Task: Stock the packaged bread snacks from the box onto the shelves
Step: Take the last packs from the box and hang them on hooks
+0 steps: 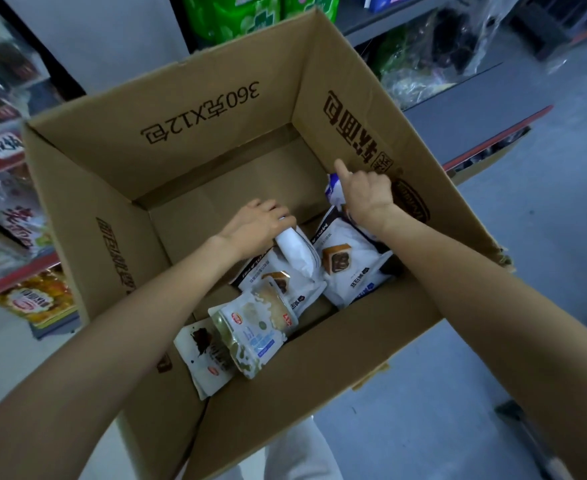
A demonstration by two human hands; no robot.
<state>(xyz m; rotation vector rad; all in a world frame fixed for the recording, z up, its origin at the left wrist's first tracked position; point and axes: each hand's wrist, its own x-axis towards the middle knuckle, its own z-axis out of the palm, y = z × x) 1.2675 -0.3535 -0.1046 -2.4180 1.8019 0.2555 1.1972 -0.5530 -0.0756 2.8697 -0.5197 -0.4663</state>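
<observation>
Box: an open brown cardboard box [216,109] with dark print on its inner walls; both forearms reach down into it from the near side.
Left hand: the left hand [255,223] is low in the middle of the box, fingers curled round the top end of a white packet [297,252] that stands tilted against the other packets.
Right hand: the right hand [364,194] is close to the box's right wall, most fingers curled round the top of a white and blue packet [333,188], the index finger sticking straight out toward the box's far wall.
Bread snacks in the box: all lie in the near half of the box floor; the far half shows bare cardboard.
Brown-cake packet: a white packet with a brown cake picture [345,265] lies under the right wrist, by the box's right wall.
Second cake packet: a similar packet [274,282] lies left of it, partly under the white packet in the left hand.
Pale green packet: a packet with a pale green and white print [254,327] lies nearer the box's near wall, on top of a flat white packet with a dark picture [202,355].
Shelves: shelves [475,109] behind and right of the box hold green packs and clear bags; left of the box, red-edged shelving holds more snack packs, blurred.
</observation>
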